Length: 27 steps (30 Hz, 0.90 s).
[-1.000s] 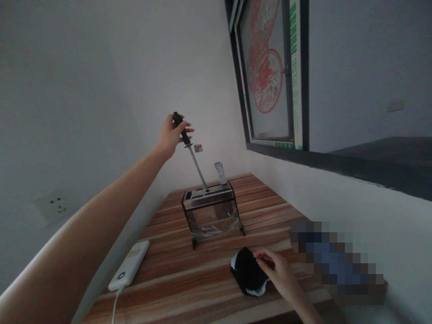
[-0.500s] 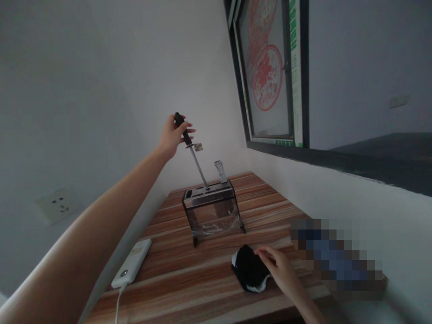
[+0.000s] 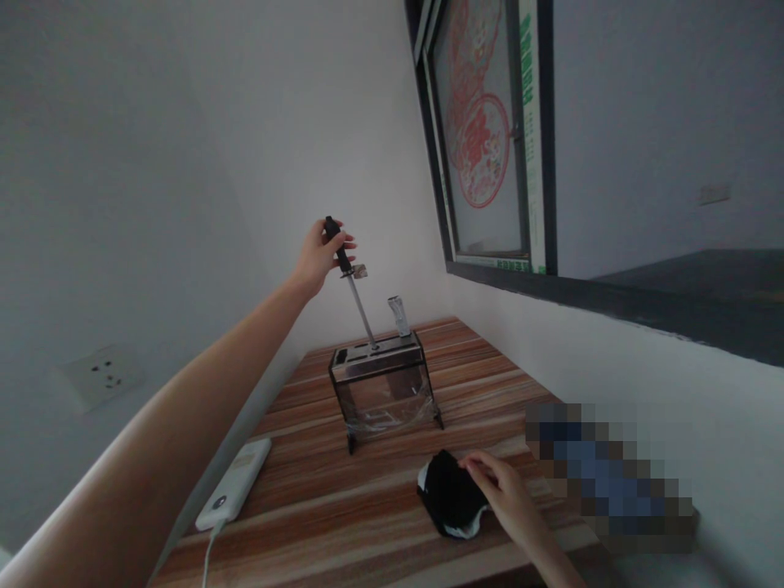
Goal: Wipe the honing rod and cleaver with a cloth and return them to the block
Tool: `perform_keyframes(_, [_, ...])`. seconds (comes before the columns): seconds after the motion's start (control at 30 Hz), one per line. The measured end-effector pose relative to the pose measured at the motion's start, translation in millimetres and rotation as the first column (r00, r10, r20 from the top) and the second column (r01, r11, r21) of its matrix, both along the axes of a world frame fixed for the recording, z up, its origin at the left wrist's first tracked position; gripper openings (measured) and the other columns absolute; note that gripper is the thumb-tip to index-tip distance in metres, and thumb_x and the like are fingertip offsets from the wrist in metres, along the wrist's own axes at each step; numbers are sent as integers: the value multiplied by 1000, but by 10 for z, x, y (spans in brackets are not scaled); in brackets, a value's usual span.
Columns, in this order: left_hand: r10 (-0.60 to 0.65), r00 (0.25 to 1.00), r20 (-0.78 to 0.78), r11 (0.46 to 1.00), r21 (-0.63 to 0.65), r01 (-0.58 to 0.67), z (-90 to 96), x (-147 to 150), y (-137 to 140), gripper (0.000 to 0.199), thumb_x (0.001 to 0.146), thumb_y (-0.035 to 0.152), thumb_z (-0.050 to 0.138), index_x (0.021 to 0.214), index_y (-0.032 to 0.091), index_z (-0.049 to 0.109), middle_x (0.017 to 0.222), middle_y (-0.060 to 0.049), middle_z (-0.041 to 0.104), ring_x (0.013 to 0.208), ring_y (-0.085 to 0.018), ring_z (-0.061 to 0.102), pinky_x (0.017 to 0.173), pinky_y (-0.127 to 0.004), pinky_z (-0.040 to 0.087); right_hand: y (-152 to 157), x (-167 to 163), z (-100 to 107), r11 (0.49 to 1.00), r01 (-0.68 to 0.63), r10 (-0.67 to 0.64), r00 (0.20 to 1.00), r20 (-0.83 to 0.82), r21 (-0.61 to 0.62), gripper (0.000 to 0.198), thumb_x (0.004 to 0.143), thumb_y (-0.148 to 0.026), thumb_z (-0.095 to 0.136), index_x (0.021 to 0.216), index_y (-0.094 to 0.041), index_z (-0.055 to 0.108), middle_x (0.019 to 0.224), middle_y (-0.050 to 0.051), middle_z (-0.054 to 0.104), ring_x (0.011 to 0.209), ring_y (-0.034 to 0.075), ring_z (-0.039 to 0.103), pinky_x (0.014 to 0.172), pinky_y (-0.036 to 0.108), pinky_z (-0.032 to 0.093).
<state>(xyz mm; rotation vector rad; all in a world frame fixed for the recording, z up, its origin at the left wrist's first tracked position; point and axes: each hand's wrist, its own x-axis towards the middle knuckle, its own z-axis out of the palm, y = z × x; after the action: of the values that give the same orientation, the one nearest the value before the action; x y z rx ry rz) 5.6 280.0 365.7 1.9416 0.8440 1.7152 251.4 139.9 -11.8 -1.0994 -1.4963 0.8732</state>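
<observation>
My left hand (image 3: 322, 253) is wrapped round the black handle of a honing steel (image 3: 361, 309). The steel's grey rod leans a little, and its lower end goes into the top of a knife block (image 3: 378, 353) with dark edges and clear sides. A small tag hangs near the handle's guard. Another handle in silvery wrapping (image 3: 398, 315) sticks up from the block's right end. Nearer to me, the fingertips of my right hand (image 3: 499, 486) are pinched at the edge of a crumpled black cloth-like thing (image 3: 454, 494) with white edges, lying on the table.
The striped wooden table (image 3: 294, 490) runs back into a wall corner. At its left edge lies a white power bank (image 3: 236, 483) with a cable. A blurred-out object (image 3: 606, 474) is at the right edge. A wall socket (image 3: 104, 377) and a dark-framed window (image 3: 483, 147) flank the table.
The honing steel has gone slightly deeper into the knife block as my left hand lowered. My right hand stays by the black thing. The view has shifted a little.
</observation>
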Motion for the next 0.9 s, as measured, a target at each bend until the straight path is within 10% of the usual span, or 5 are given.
perform_keyframes(0.9, [78, 991, -110, 985, -142, -93, -415, 30, 204, 13, 83, 20, 60, 88, 20, 48, 91, -5, 67, 78, -13, 64, 71, -28, 49, -9, -6, 16, 1000, 2, -2, 1000, -1, -2, 39, 85, -55, 52, 84, -20, 69, 87, 9, 73, 89, 26, 68, 81, 33, 50])
